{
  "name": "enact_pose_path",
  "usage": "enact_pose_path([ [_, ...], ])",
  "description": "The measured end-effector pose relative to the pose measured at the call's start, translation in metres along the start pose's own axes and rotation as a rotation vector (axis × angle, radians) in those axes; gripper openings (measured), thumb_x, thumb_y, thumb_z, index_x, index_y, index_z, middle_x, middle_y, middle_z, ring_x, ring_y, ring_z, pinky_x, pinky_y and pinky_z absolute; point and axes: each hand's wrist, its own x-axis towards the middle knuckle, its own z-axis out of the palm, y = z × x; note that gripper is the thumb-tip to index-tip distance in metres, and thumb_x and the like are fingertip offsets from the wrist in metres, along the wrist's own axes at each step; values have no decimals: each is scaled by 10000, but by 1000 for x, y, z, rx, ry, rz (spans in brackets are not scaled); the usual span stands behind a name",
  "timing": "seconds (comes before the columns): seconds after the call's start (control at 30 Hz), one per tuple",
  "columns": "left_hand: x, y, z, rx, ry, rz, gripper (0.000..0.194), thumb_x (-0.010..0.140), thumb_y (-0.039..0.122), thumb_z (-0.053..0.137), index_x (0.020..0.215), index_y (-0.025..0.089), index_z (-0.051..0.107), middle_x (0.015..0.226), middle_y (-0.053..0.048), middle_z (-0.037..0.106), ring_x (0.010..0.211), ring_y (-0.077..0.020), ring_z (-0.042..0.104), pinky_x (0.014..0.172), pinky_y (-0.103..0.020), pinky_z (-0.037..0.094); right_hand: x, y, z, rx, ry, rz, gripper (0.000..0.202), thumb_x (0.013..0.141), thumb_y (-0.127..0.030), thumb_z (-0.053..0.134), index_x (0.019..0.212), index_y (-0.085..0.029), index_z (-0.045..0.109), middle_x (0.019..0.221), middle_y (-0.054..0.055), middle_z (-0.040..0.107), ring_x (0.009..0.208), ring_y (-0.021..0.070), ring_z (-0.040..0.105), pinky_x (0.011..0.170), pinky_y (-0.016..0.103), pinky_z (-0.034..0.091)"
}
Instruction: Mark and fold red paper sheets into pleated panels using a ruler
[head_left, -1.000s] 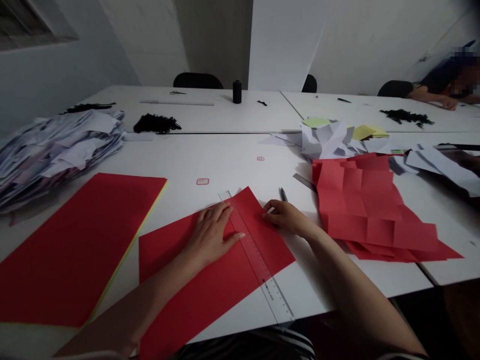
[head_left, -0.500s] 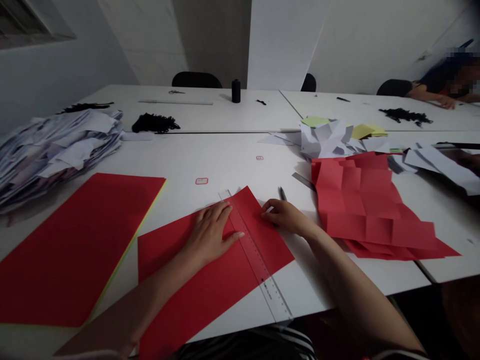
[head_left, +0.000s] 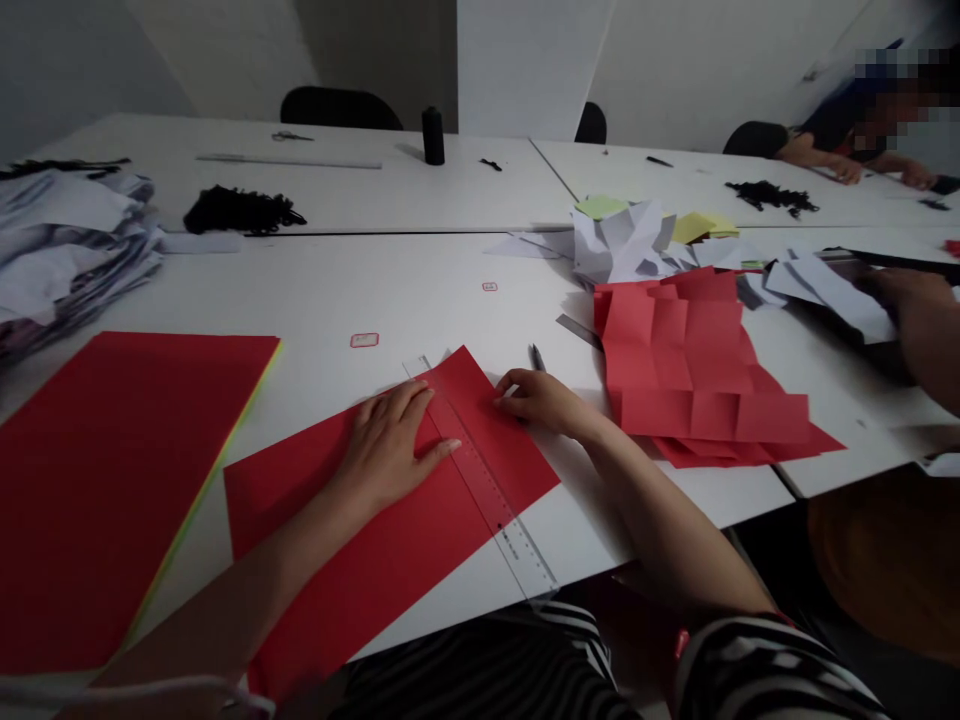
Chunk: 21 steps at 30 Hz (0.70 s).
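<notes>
A red sheet is lying aslant on the white counter right in front of me. A clear ruler is running diagonally across the sheet's R part, its near end sticking out past the paper. My L fingers are stretching out flat, close together, w/ the thumb set apart; index & thumb tips are reaching onto the ruler. My R fingers are curling at the sheet's R edge; can't tell if they're pinching it.

A dark pen is lying just beyond my R fingers. Farther R, creased red sheets are sitting in a loose pile, w/ crumpled white paper behind. To the L, a smooth red stack w/ a yellow-green edge is lying flat, nr a heap of white papers.

Toward the back, a black spool is standing upright; scissors are lying L of it. Far R, another person's hand is resting nr white strips.
</notes>
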Motion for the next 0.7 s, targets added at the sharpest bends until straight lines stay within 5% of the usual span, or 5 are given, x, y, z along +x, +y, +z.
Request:
enact_pose_path([
  [0.7, 0, 0, -1, 4, -7, 2, 596, 856, 554, 461, 1310, 175, 389, 1365, -124, 436, 1255, -295, 394, 1027, -460, 280, -1, -3, 0, -9, 10, 4, 112, 811, -282, 578, 879, -195, 561, 754, 26, 638, 614, 127, 563, 554, 269, 435],
])
